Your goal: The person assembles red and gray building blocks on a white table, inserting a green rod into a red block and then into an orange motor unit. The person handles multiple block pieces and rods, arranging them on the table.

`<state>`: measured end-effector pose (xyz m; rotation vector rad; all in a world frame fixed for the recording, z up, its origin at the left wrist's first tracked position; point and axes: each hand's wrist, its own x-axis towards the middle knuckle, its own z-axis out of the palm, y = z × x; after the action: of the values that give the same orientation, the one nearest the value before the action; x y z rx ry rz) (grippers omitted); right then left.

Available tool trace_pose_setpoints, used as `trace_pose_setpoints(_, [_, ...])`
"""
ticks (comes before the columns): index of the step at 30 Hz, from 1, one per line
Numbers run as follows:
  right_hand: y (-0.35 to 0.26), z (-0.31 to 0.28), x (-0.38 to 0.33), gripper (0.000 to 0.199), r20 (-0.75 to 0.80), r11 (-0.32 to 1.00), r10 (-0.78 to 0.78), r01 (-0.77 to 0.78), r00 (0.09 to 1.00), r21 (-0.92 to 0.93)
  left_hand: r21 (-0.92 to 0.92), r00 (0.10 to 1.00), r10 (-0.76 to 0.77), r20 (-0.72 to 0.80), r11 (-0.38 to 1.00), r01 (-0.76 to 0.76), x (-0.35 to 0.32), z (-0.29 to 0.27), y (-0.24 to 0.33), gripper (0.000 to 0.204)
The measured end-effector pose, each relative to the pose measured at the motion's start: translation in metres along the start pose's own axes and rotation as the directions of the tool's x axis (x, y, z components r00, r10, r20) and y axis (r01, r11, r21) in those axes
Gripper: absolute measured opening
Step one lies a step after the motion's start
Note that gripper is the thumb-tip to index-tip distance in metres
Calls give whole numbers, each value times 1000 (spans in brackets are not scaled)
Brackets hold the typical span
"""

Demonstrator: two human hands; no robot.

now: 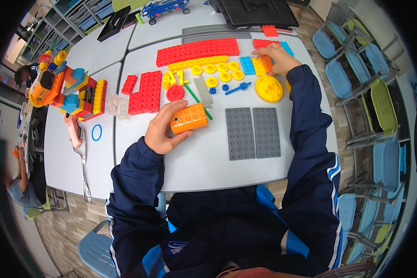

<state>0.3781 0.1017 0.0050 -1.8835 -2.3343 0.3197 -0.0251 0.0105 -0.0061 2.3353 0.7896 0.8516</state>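
Observation:
My left hand (162, 127) is closed around a large orange block (190, 118) with studs on top, just above or on the white table. The thumb lies along its near side and the fingers along its far side. Further off to the right, my right hand (282, 59) has its fingers curled over a small orange brick (267, 63), partly hidden by them. Touching close by are a yellow brick (258, 66) and a blue brick (247, 66). A big yellow gear (269, 89) lies just nearer than that hand. Two dark grey studded plates (240, 134) lie between my forearms.
Long red beams (197, 52), a yellow beam (198, 63), several yellow wheels (210, 69), a red gear (175, 93), grey rods (203, 91) and a blue axle (238, 88) cover the table's middle. A built brick model (72, 92) stands left; stacked chairs (356, 60) stand right.

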Motion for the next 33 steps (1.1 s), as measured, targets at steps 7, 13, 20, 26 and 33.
trace_pose_setpoints(7, [-12,-6,-8,91,-19,996,51,-49,999,73,9,1000,6,5,1000,-6,0,1,-1,62])
trace_pose_setpoints(13, [-16,-9,-11,86,23,987,123,-125,992,104,10,1000,3,11,1000,-3,0,0,2,59])
trace_pose_setpoints(20, [3,-13,-11,71,-50,991,76,-70,996,112,-80,995,-101,17,992,102,-3,1,-1,75])
trace_pose_setpoints(26, [0,-13,-14,69,-82,990,88,-78,993,120,-132,997,-82,-12,988,80,-5,5,-4,94])
trace_pose_setpoints(33, [5,-11,-12,59,-53,973,56,-42,997,228,-115,997,-72,-22,991,69,-4,6,-6,93])
